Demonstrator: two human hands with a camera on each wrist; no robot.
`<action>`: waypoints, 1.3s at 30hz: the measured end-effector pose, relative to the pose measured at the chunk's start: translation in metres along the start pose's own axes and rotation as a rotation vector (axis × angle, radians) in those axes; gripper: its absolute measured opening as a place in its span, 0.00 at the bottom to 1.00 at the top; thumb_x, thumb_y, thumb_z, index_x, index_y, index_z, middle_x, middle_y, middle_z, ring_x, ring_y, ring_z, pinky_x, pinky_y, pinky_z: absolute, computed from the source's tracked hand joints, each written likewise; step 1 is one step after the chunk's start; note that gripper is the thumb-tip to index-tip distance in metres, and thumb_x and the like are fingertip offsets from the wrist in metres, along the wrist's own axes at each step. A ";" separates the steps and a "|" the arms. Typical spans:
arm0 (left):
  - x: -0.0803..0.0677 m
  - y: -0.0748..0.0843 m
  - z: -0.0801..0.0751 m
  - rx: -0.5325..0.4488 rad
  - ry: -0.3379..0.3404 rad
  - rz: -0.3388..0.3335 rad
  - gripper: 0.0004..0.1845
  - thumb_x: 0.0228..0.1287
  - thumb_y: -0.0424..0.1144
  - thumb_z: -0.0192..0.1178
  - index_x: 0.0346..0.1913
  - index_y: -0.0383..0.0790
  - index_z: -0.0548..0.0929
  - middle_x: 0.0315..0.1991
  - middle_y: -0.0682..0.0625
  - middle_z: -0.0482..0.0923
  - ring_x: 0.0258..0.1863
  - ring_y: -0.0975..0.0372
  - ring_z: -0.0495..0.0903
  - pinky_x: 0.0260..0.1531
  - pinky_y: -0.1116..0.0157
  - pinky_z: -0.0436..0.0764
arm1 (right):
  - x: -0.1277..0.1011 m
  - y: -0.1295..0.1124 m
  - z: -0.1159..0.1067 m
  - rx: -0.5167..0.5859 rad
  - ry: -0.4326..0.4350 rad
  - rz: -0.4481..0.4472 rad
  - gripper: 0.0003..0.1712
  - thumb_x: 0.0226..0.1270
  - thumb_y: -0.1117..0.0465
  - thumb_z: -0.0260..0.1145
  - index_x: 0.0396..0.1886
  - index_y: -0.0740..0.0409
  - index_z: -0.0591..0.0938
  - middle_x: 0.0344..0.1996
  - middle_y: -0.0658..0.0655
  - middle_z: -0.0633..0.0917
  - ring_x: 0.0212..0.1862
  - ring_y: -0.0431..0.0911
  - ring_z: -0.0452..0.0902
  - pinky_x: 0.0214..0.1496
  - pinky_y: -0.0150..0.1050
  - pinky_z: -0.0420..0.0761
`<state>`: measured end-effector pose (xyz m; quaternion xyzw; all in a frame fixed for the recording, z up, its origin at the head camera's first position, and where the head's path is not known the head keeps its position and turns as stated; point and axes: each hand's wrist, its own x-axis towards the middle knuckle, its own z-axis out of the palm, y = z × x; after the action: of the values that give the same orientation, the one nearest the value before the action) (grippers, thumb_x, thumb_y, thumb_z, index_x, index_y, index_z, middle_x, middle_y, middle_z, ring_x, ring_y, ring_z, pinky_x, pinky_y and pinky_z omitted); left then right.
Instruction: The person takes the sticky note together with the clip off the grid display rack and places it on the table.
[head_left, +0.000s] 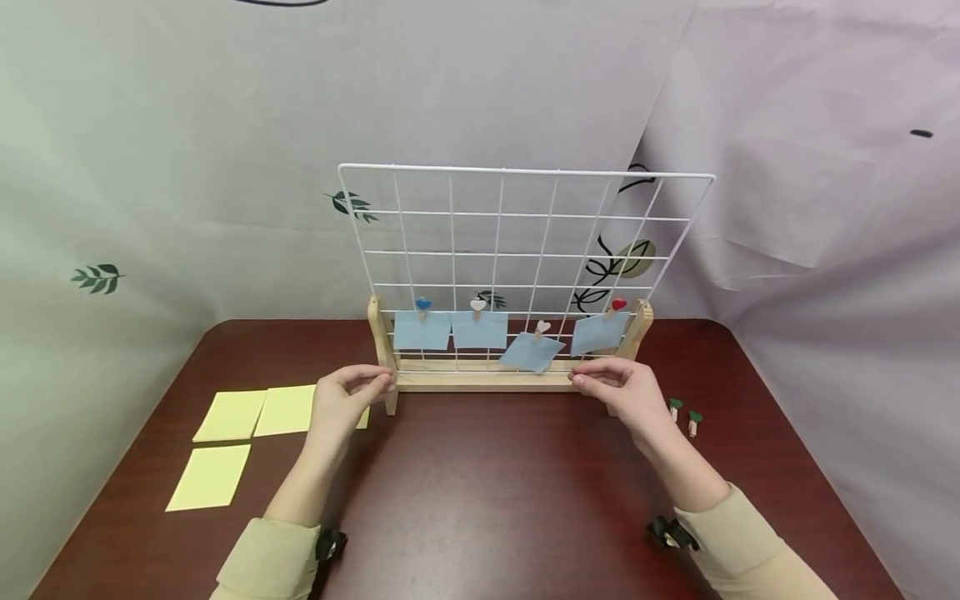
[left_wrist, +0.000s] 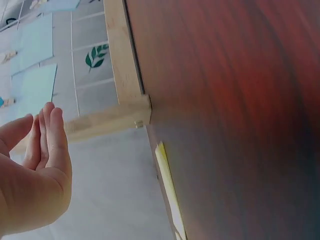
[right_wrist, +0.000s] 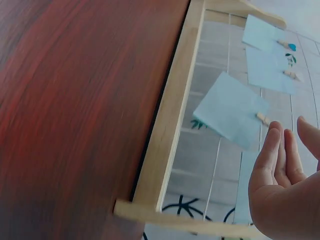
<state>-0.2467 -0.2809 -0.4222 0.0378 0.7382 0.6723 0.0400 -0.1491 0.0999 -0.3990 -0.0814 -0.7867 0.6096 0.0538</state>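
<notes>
A white wire grid [head_left: 525, 242] stands upright in a wooden stand [head_left: 480, 381] at the middle of the dark red table [head_left: 480, 492]. Several blue notes hang on its bottom row from small heart-topped pegs; one blue note [head_left: 531, 352] is tilted. My left hand [head_left: 372, 382] is at the stand's left post with its fingers straight and together. In the left wrist view the left hand [left_wrist: 42, 140] lies beside the wooden foot [left_wrist: 107, 120], apart from it. My right hand [head_left: 594, 379] is at the stand's right end. In the right wrist view the right hand [right_wrist: 282, 160] is open near the tilted blue note [right_wrist: 232, 110].
Three yellow sticky notes [head_left: 228, 415] lie flat on the table's left side, one partly under my left wrist. Two small pegs [head_left: 684, 415] lie to the right of my right hand. A leaf-printed cloth backdrop [head_left: 187, 167] hangs behind and around the table.
</notes>
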 end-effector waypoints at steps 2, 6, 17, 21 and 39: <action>0.000 0.001 0.005 -0.052 0.002 -0.019 0.15 0.72 0.25 0.65 0.54 0.14 0.82 0.30 0.61 0.91 0.33 0.71 0.91 0.42 0.71 0.91 | 0.001 0.000 0.006 0.027 -0.012 0.005 0.20 0.68 0.67 0.76 0.54 0.77 0.86 0.34 0.33 0.91 0.40 0.28 0.89 0.44 0.24 0.83; -0.002 0.001 0.013 -0.151 -0.005 -0.050 0.15 0.73 0.23 0.63 0.55 0.11 0.80 0.28 0.62 0.90 0.33 0.68 0.92 0.43 0.68 0.92 | 0.005 -0.003 0.018 0.072 -0.041 -0.007 0.20 0.69 0.67 0.75 0.55 0.77 0.85 0.36 0.35 0.92 0.41 0.29 0.89 0.49 0.25 0.86; -0.003 0.000 0.035 -0.329 0.004 -0.081 0.17 0.72 0.20 0.61 0.59 0.11 0.78 0.32 0.57 0.92 0.35 0.69 0.92 0.47 0.67 0.91 | 0.011 -0.018 0.048 0.158 -0.076 -0.028 0.17 0.69 0.69 0.74 0.53 0.76 0.86 0.35 0.40 0.93 0.41 0.31 0.90 0.49 0.26 0.87; -0.002 -0.001 0.044 -0.416 0.025 -0.109 0.19 0.73 0.20 0.60 0.62 0.11 0.76 0.33 0.57 0.92 0.36 0.69 0.92 0.48 0.68 0.91 | 0.013 -0.021 0.060 0.194 -0.094 -0.043 0.16 0.68 0.70 0.74 0.52 0.77 0.86 0.34 0.39 0.93 0.40 0.32 0.89 0.49 0.28 0.87; -0.001 0.000 0.075 -0.575 0.173 -0.179 0.23 0.78 0.26 0.58 0.70 0.17 0.72 0.43 0.52 0.90 0.41 0.70 0.91 0.56 0.70 0.87 | 0.028 -0.049 0.107 0.285 -0.135 -0.093 0.17 0.67 0.72 0.73 0.52 0.78 0.86 0.37 0.47 0.94 0.41 0.34 0.90 0.52 0.31 0.88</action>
<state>-0.2378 -0.2070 -0.4288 -0.0976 0.5191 0.8480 0.0450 -0.1994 -0.0078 -0.3786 0.0050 -0.6969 0.7161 0.0400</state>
